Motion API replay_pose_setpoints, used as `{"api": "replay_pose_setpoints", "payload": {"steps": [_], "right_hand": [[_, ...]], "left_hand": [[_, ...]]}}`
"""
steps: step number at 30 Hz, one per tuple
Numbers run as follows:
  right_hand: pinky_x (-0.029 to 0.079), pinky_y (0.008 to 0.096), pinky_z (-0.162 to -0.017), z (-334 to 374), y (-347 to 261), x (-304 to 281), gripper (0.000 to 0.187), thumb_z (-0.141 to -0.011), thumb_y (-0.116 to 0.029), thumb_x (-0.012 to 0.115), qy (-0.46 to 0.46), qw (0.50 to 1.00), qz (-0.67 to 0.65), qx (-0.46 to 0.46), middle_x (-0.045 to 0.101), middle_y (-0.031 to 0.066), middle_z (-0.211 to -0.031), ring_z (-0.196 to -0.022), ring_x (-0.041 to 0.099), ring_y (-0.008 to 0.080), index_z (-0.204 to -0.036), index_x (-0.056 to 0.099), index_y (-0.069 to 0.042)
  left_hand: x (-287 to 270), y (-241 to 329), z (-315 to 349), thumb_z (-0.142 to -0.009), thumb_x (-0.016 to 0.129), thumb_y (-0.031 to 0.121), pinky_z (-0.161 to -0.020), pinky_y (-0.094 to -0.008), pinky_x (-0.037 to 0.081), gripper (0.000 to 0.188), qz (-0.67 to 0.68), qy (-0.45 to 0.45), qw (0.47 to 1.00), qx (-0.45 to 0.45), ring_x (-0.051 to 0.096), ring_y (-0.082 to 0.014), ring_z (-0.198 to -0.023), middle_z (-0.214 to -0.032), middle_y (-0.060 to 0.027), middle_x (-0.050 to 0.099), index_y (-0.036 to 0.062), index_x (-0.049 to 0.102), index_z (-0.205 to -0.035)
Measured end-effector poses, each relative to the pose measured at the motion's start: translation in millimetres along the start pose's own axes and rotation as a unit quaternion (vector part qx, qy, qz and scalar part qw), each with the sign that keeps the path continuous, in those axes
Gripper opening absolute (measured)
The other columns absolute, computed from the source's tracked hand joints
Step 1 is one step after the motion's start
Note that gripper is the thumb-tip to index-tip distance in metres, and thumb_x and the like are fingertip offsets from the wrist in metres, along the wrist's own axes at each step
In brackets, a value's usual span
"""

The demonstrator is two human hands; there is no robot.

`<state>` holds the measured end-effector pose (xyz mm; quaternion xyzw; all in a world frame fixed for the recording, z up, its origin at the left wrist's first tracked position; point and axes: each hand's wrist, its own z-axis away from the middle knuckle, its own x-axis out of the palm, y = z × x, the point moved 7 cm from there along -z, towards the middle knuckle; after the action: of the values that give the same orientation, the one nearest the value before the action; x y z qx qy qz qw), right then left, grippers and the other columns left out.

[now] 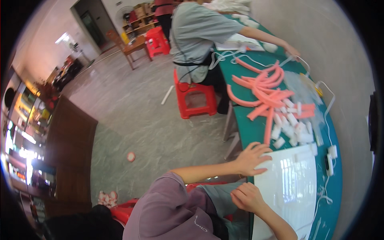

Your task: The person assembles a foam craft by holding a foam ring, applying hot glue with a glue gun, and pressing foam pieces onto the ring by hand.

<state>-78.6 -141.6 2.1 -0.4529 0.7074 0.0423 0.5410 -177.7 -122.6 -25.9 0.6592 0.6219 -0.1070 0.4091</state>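
A glossy white board [286, 182] lies on the green table in front of me, with window light reflected in it. My left hand [254, 159] is at its far left corner, fingers spread, thumb over the board's edge. Closer to me, my right hand [247, 197] is closed, its fingers curled in beside the board's left edge. Whatever it may hold is hidden. Just beyond the board are several short white foam-like cylinders [291, 120]. Behind them lies a heap of long, curved coral-pink foam strips [262, 88], one reaching down almost to my left hand.
A co-worker in a grey shirt [196, 34] sits on a red stool [196, 100] by the far end of the green table [250, 126], one hand [292, 51] near the wall. A white cable with a power strip [330, 164] runs along the right side. A tape roll [131, 156] lies on the floor.
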Motion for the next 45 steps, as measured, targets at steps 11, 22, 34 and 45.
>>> {"api": "replay_pose_setpoints", "payload": {"steps": [11, 22, 34, 45], "right_hand": [[0.036, 0.0299, -0.065, 13.8, 19.5, 23.6, 0.012, -0.064, -0.014, 0.062, -0.148, 0.987, -0.009, -0.065, 0.047, 0.0019, -0.065, -0.063, 0.047, 0.0174, -0.062, 0.051, -0.008], [0.035, 0.0324, -0.064, 9.4, 4.2, 29.7, 0.019, -0.062, -0.017, 0.065, -0.187, 0.978, 0.044, -0.086, 0.043, 0.0028, -0.055, -0.057, 0.046, 0.0189, -0.056, 0.049, -0.008], [0.034, 0.0319, -0.061, 9.8, 4.1, 32.8, 0.021, -0.063, -0.016, 0.064, -0.188, 0.978, 0.043, -0.074, 0.042, 0.0032, -0.053, -0.054, 0.045, 0.0195, -0.054, 0.047, -0.008], [0.035, 0.0311, -0.058, 17.9, 12.0, 39.1, 0.023, -0.065, -0.015, 0.061, -0.207, 0.973, 0.077, -0.073, 0.046, 0.0048, -0.050, -0.051, 0.047, 0.0197, -0.050, 0.046, -0.007]], "left_hand": [[2.7, -3.6, 8.0, -0.066, 0.059, 0.032, -0.092, -0.0441, 0.023, 0.037, 0.069, 0.016, 0.997, 0.010, 0.035, -0.0265, -0.114, -0.112, -0.0110, 0.043, 0.0096, 0.051, -0.094], [-3.1, -1.9, 8.8, -0.059, 0.063, 0.031, -0.088, -0.0438, 0.026, 0.039, 0.073, 0.077, 0.994, 0.023, 0.037, -0.0289, -0.111, -0.105, -0.0136, 0.046, 0.0065, 0.054, -0.087], [-5.4, -2.0, 11.1, -0.057, 0.064, 0.032, -0.087, -0.0452, 0.027, 0.040, 0.069, 0.086, 0.993, 0.033, 0.039, -0.0294, -0.108, -0.100, -0.0130, 0.047, 0.0064, 0.054, -0.086], [-4.4, 3.1, 9.8, -0.057, 0.064, 0.034, -0.088, -0.0448, 0.025, 0.040, 0.028, 0.083, 0.995, 0.049, 0.036, -0.0297, -0.110, -0.102, -0.0134, 0.044, 0.0080, 0.054, -0.086]]}}
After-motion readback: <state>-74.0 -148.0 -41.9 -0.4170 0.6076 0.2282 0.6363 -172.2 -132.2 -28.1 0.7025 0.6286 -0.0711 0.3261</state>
